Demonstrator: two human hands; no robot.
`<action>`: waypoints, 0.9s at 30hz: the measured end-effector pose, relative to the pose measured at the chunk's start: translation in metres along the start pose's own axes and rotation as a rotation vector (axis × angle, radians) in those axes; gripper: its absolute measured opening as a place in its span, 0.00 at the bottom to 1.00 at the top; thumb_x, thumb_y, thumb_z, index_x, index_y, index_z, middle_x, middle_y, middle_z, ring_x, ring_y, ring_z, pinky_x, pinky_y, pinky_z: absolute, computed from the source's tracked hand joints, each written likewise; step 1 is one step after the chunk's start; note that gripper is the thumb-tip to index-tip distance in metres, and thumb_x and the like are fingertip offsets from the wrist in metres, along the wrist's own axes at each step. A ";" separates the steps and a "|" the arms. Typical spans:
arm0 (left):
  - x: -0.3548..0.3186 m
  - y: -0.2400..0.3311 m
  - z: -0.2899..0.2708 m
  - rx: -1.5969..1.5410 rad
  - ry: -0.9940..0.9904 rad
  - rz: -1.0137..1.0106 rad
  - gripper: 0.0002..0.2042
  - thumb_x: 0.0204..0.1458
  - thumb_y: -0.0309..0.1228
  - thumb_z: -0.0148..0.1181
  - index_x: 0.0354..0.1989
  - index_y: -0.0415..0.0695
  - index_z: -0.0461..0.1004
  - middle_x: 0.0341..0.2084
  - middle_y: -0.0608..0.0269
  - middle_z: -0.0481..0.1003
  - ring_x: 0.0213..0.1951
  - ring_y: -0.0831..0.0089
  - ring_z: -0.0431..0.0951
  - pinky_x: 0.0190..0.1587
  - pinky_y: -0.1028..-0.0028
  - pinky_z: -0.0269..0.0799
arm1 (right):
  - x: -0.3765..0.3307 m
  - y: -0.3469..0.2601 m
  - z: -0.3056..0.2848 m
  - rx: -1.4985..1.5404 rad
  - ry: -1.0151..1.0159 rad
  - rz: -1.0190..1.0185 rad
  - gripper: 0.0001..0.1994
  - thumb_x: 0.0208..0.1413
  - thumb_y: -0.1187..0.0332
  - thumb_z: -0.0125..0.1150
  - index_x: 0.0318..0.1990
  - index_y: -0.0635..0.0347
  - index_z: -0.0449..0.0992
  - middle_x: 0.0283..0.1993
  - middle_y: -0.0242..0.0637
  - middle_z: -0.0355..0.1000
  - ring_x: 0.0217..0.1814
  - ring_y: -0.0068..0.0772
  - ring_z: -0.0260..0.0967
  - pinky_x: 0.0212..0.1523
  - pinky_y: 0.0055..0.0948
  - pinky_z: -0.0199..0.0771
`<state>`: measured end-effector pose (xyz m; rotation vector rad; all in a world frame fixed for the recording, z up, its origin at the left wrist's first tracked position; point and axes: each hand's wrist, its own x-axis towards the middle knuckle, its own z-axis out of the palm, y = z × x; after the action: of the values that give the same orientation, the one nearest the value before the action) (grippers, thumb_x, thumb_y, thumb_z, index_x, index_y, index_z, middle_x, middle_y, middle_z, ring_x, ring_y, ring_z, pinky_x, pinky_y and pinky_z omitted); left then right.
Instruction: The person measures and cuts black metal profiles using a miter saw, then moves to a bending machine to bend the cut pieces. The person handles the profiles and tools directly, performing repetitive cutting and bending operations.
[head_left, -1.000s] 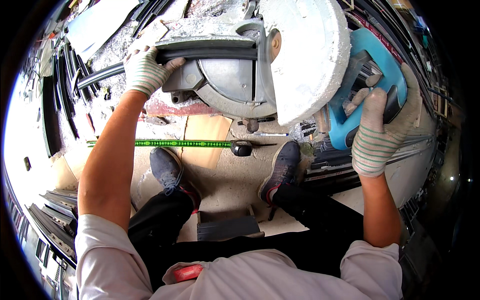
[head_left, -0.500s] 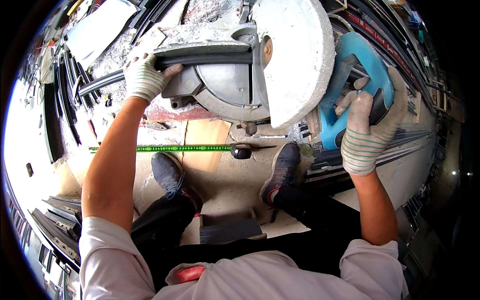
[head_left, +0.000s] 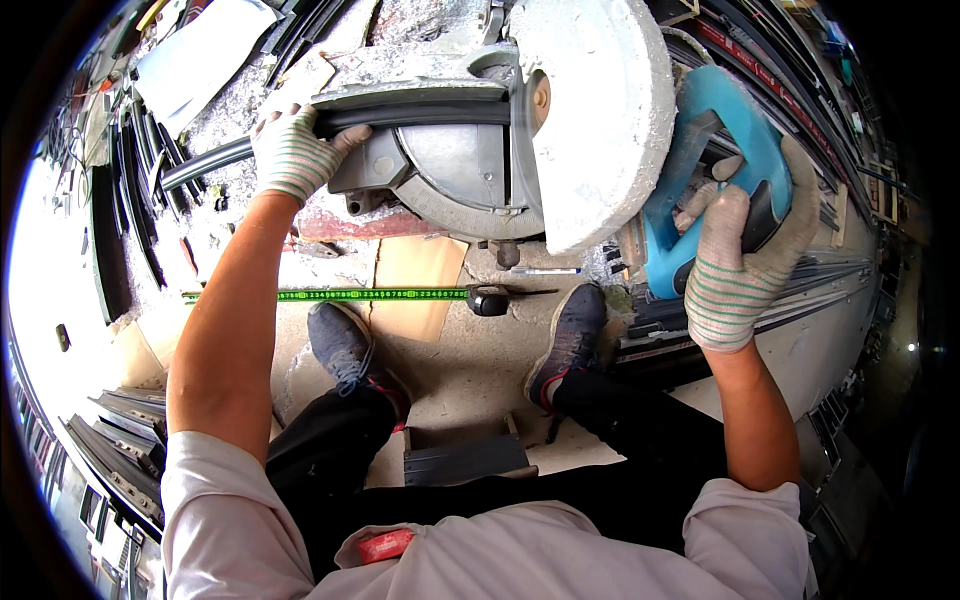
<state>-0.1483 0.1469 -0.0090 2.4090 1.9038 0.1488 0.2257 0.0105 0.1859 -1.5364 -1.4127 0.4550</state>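
A miter saw (head_left: pixel 455 165) stands in front of me, with a round pale guard, coated in dust, over its blade. Along its fence lies a long black profile (head_left: pixel 430 113), whose near-left end sticks out past the saw's base. My left hand (head_left: pixel 297 158), in a striped knit glove, is closed over this profile and presses it to the fence, thumb toward the blade. My right hand (head_left: pixel 740 250), gloved alike, wraps around the teal saw handle (head_left: pixel 660 255) on the right of the guard. The blade's edge is hidden by the guard.
On the floor near my shoes, a tape measure (head_left: pixel 488 301) has its green blade drawn out leftward. A pen (head_left: pixel 545 271) and a tan board (head_left: pixel 415 285) lie close by. Loose dark profiles (head_left: pixel 128 190) and metal shavings spread at the left; more strips (head_left: pixel 740 300) are stacked right.
The whole scene sits slightly farther right in the picture. Both hands keep the same holds on the profile and the saw handle.
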 end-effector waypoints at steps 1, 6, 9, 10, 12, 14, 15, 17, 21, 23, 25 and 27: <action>0.000 -0.001 0.000 0.008 -0.001 -0.003 0.42 0.41 0.73 0.66 0.42 0.40 0.84 0.39 0.48 0.81 0.51 0.49 0.76 0.62 0.54 0.64 | 0.000 0.000 0.000 0.008 -0.004 0.000 0.31 0.64 0.73 0.58 0.72 0.62 0.54 0.47 0.43 0.71 0.30 0.21 0.68 0.32 0.24 0.80; 0.000 0.000 0.000 0.002 -0.001 0.006 0.42 0.41 0.73 0.65 0.43 0.40 0.84 0.39 0.51 0.82 0.52 0.49 0.76 0.63 0.54 0.63 | -0.002 -0.002 0.000 -0.028 -0.015 0.034 0.35 0.68 0.58 0.61 0.73 0.61 0.50 0.31 0.38 0.72 0.30 0.25 0.70 0.41 0.29 0.78; 0.000 0.001 -0.002 0.002 -0.018 -0.002 0.41 0.42 0.72 0.66 0.43 0.40 0.84 0.39 0.52 0.82 0.51 0.50 0.77 0.63 0.54 0.63 | -0.002 -0.002 0.000 -0.040 -0.026 0.039 0.34 0.68 0.59 0.60 0.73 0.62 0.50 0.31 0.38 0.72 0.31 0.25 0.70 0.42 0.30 0.78; 0.000 0.002 -0.003 0.009 -0.016 0.001 0.40 0.43 0.70 0.68 0.44 0.40 0.84 0.39 0.53 0.82 0.50 0.51 0.77 0.63 0.55 0.64 | -0.002 -0.001 0.000 -0.049 -0.022 0.028 0.34 0.67 0.61 0.60 0.73 0.62 0.51 0.33 0.39 0.72 0.30 0.25 0.70 0.40 0.29 0.79; -0.001 0.002 -0.002 -0.018 -0.019 -0.008 0.39 0.43 0.69 0.69 0.44 0.40 0.84 0.39 0.53 0.82 0.49 0.52 0.78 0.62 0.55 0.65 | -0.001 0.001 -0.001 -0.064 -0.011 -0.007 0.32 0.65 0.67 0.59 0.71 0.64 0.53 0.41 0.41 0.71 0.30 0.23 0.71 0.36 0.27 0.81; -0.001 -0.001 0.000 -0.087 -0.025 -0.032 0.39 0.43 0.69 0.69 0.44 0.40 0.84 0.39 0.52 0.82 0.49 0.52 0.78 0.61 0.56 0.66 | 0.000 0.001 -0.003 -0.068 -0.014 -0.032 0.30 0.63 0.71 0.59 0.70 0.66 0.55 0.45 0.43 0.71 0.29 0.22 0.71 0.33 0.25 0.82; -0.001 0.000 0.000 -0.074 -0.022 -0.030 0.39 0.43 0.69 0.69 0.44 0.40 0.84 0.39 0.52 0.82 0.49 0.52 0.78 0.61 0.57 0.67 | 0.000 0.002 -0.004 -0.067 -0.023 -0.032 0.30 0.64 0.71 0.59 0.70 0.66 0.56 0.45 0.43 0.71 0.29 0.22 0.71 0.33 0.25 0.82; 0.000 0.001 -0.001 -0.050 -0.017 -0.027 0.38 0.43 0.68 0.70 0.44 0.40 0.84 0.39 0.52 0.82 0.49 0.53 0.79 0.60 0.57 0.68 | 0.000 0.003 -0.003 -0.051 -0.023 -0.035 0.30 0.64 0.71 0.58 0.70 0.66 0.56 0.43 0.42 0.71 0.29 0.22 0.71 0.33 0.25 0.82; 0.001 0.001 -0.001 0.004 -0.052 -0.028 0.42 0.42 0.74 0.64 0.46 0.42 0.84 0.42 0.52 0.82 0.54 0.50 0.76 0.64 0.54 0.63 | -0.001 0.003 -0.001 -0.031 -0.005 -0.037 0.29 0.64 0.71 0.58 0.70 0.65 0.56 0.42 0.41 0.71 0.29 0.22 0.71 0.33 0.25 0.82; 0.001 -0.001 0.002 -0.001 -0.057 -0.042 0.42 0.42 0.74 0.64 0.46 0.42 0.84 0.43 0.51 0.82 0.54 0.50 0.76 0.64 0.54 0.63 | -0.001 0.002 0.000 -0.047 0.003 -0.048 0.29 0.64 0.72 0.58 0.71 0.63 0.55 0.42 0.41 0.72 0.29 0.22 0.71 0.33 0.25 0.82; 0.001 -0.002 0.002 -0.007 -0.055 -0.037 0.43 0.42 0.74 0.64 0.46 0.42 0.84 0.43 0.51 0.82 0.54 0.50 0.76 0.65 0.54 0.63 | -0.001 0.001 0.001 -0.063 0.014 -0.064 0.30 0.64 0.73 0.58 0.71 0.62 0.55 0.42 0.41 0.72 0.29 0.22 0.71 0.34 0.26 0.82; 0.001 -0.002 0.003 0.001 -0.055 -0.031 0.43 0.42 0.74 0.63 0.46 0.42 0.84 0.43 0.51 0.82 0.54 0.50 0.76 0.65 0.54 0.63 | -0.002 0.001 0.000 -0.066 0.006 -0.055 0.30 0.63 0.73 0.58 0.71 0.60 0.55 0.43 0.41 0.72 0.30 0.22 0.71 0.34 0.26 0.82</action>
<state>-0.1499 0.1483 -0.0123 2.3574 1.9165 0.0799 0.2256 0.0087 0.1846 -1.5459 -1.4747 0.3730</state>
